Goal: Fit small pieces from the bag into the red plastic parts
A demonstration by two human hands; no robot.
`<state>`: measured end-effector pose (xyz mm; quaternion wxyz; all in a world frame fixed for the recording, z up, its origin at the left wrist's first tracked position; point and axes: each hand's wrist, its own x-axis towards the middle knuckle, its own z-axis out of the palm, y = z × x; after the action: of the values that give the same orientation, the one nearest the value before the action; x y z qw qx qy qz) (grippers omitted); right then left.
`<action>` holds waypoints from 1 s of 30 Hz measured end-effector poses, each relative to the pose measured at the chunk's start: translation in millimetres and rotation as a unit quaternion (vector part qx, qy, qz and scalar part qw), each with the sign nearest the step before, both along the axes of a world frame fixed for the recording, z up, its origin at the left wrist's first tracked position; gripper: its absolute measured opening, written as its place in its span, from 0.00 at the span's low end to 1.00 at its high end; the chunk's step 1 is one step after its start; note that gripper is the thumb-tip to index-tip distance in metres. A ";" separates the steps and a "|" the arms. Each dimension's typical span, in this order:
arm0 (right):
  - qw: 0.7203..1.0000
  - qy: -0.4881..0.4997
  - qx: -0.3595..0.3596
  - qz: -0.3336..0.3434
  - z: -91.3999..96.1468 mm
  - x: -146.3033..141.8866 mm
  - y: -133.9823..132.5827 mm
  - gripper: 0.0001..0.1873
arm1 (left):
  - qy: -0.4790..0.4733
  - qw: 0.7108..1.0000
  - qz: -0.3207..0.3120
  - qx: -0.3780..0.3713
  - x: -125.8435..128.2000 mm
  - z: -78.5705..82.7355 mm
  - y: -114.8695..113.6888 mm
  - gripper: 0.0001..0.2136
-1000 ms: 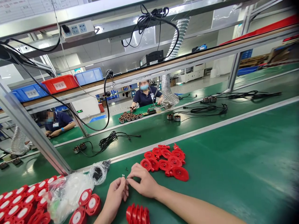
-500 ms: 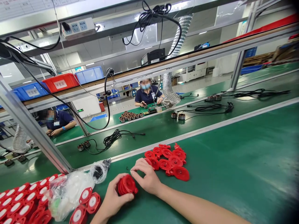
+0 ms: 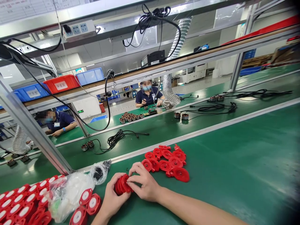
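Observation:
My left hand (image 3: 114,193) is closed around a stack of red round plastic parts (image 3: 122,185), held on edge just above the green bench. My right hand (image 3: 144,184) reaches in from the right, its thumb and forefinger pinched together at the face of the front part. Whatever sits between those fingertips is too small to make out. Beyond that hand lies a loose group of similar red plastic discs (image 3: 175,162), several with a dark centre. A few tiny black pieces (image 3: 127,169) rest on the bench behind the stack.
Rows of red parts with white round faces (image 3: 22,200) fill the lower left, beside a clear plastic bag (image 3: 70,192). A smaller bag with black pieces (image 3: 99,172) lies near the metal rail. Past it, a green belt (image 3: 150,131) carries cables and wound cores. Two co-workers sit opposite.
My right hand has moved left and down, its fingertips reaching the stack. The stack has turned more edge-on in my left hand. Cables and cores on the belt have shifted slightly right.

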<state>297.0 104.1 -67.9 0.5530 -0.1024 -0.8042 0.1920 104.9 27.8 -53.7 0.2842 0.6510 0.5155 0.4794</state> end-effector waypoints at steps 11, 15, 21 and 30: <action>0.996 -0.003 0.083 -0.011 -5.5 -0.8 2.2 0.08 | 0.102 0.987 -0.023 0.122 -3.5 -8.3 -2.2 0.21; 0.997 -0.009 0.070 -0.016 -4.4 -2.7 1.2 0.08 | 0.110 0.987 0.002 0.114 -2.3 -9.5 1.0 0.19; 0.995 -0.079 0.054 0.005 2.4 0.1 -3.6 0.10 | 0.074 0.992 0.070 0.076 -2.3 -11.9 4.2 0.18; 0.993 -0.077 0.090 -0.001 1.7 4.4 -4.9 0.08 | 0.102 0.991 0.030 0.087 1.3 -4.9 -0.4 0.16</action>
<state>301.4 99.2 -66.3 0.4966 -0.0680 -0.8584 0.1097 106.1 27.4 -58.6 0.1580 0.7029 0.5176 0.4615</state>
